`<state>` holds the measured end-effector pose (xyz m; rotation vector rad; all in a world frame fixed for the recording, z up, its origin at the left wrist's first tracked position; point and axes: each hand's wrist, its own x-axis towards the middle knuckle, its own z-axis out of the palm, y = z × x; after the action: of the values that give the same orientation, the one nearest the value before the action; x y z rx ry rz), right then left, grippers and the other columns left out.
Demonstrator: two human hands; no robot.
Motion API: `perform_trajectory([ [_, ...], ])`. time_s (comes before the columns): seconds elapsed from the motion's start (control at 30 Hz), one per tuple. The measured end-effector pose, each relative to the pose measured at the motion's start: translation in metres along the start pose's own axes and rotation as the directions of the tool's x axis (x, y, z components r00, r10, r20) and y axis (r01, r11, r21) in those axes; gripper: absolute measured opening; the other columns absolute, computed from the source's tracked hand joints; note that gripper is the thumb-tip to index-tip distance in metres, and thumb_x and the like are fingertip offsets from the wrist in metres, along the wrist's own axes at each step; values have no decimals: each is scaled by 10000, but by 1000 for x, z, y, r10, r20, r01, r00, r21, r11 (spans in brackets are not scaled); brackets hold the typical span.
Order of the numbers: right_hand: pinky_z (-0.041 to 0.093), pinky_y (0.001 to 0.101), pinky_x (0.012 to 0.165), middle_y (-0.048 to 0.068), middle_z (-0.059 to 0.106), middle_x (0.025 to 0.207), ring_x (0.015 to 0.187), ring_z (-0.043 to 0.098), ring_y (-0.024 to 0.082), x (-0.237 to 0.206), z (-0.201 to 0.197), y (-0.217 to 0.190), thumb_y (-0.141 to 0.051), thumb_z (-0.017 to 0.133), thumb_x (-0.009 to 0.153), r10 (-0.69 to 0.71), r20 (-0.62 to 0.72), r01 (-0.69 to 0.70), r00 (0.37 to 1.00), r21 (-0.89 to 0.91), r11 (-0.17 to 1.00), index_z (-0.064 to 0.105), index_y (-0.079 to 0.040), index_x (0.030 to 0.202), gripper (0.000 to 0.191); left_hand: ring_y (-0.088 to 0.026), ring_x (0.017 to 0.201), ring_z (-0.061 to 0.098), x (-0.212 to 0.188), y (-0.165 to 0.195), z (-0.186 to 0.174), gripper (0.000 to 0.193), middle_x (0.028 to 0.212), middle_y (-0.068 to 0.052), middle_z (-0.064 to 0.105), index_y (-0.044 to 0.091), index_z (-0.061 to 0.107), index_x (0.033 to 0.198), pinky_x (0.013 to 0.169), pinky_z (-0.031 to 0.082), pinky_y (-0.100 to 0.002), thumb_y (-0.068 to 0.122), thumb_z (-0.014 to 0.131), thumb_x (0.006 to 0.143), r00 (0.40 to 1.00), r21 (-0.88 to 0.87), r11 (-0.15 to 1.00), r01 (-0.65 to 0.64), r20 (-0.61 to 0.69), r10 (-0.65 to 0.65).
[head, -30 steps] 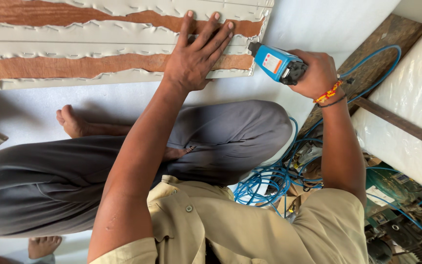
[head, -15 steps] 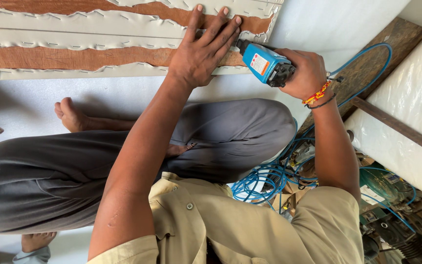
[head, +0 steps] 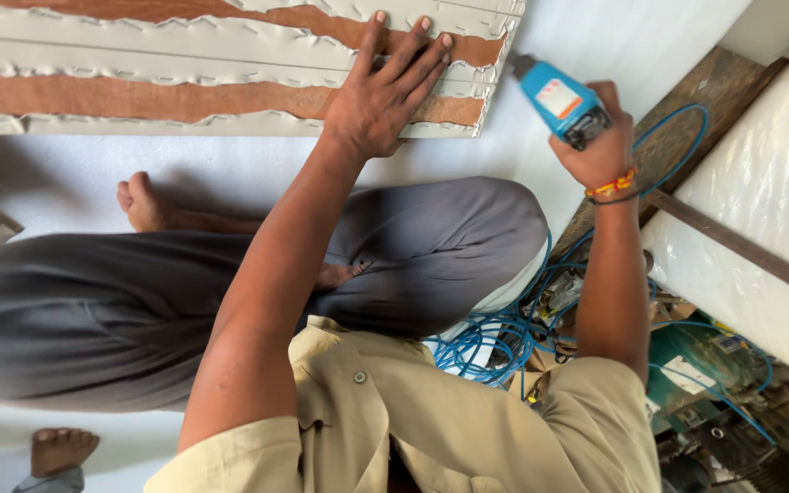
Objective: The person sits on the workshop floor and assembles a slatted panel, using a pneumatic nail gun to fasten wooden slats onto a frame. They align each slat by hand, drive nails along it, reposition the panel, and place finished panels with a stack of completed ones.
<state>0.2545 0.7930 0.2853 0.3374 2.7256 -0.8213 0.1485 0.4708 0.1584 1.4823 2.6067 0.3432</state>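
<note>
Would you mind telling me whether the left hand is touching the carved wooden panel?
Touching. The head view shows the left hand pressed flat on the carved wooden panel, fingers spread across its painted and bare strips, with no gap under the palm.

The panel (head: 184,73) is cream-white with reddish-brown bands and wavy raised edging. The power tool (head: 559,102) is bright blue with a pale label, its coiled hose (head: 495,338) blue. Trousers (head: 139,301) are grey, the shirt (head: 431,420) khaki.

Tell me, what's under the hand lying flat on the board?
The left hand lies flat on a pale panel with brown strips, near its right end. One brown strip runs under the palm, so that bit is hidden. The right hand holds a blue tool beside the panel.
</note>
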Motion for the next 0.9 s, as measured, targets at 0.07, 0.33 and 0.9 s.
perform_trajectory([
  [0.07, 583, 476, 827, 199, 700, 1024, 956, 721, 410, -21, 6, 33, -120, 822, 874, 24, -47, -29, 999, -113, 993, 534, -27, 1227, 465, -279, 1609, 123, -3, 0, -1, 932, 1758, -43, 212, 121, 364, 1664, 1248, 73, -650, 402, 692, 839, 999, 3, 1000, -7, -33, 7],
  [0.33, 453, 570, 966, 227, 624, 1111, 1076, 582, 461, -42, 79, 110, -81, 797, 809, -294, -165, 191, 941, -458, 868, 553, -11, 1217, 481, -330, 1592, 85, -39, -17, -33, 1221, 1726, -106, 183, 87, 274, 1646, 1258, 28, -663, 664, 785, 700, 996, -184, 980, -79, -47, 72],
  [0.9, 446, 491, 1044, 162, 594, 1359, 1264, 553, 351, 25, 143, -228, -220, 858, 835, -554, 13, 530, 832, -307, 790, 668, -33, 1300, 537, -411, 968, 645, -274, -266, -73, 330, 1070, -233, 659, 17, 598, 1096, 847, 501, -522, 346, 582, 1077, 430, -568, 267, 779, 175, -886],
])
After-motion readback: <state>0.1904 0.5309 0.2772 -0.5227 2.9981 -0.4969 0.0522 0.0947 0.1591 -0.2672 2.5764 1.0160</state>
